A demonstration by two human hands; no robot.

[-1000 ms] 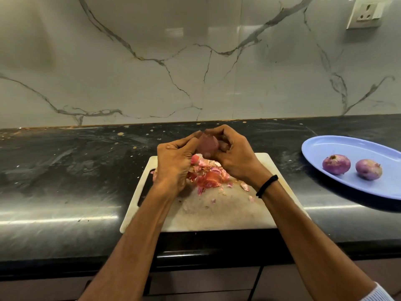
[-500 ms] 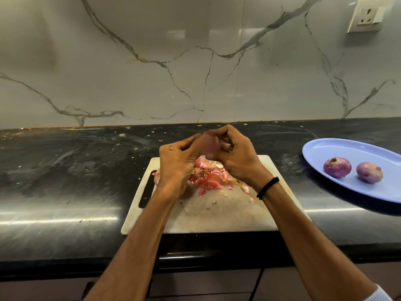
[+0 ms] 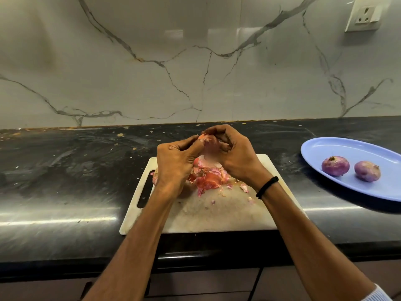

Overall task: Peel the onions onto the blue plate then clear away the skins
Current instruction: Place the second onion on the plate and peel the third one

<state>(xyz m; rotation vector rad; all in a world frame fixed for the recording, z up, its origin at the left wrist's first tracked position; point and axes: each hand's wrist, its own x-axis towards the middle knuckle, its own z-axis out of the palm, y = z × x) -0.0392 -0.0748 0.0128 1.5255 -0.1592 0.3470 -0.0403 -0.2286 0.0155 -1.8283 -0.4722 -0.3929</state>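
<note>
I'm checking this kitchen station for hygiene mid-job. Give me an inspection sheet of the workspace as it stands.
Surface: black stone countertop, glossy, with a white plastic cutting board at its front edge.
Job's things: pink onion held above the board; two peeled purple onions lying apart on the blue oval plate at the right.
Clutter: pile of pink onion skins on the board; pale crumbs scattered on the countertop near the wall.
Grippers: left hand pinches the onion's top; right hand grips its side; black wristband on the right wrist.
Cables: nothing seen.
Surroundings: veined marble wall; white wall socket at upper right; drawers below the countertop.
</note>
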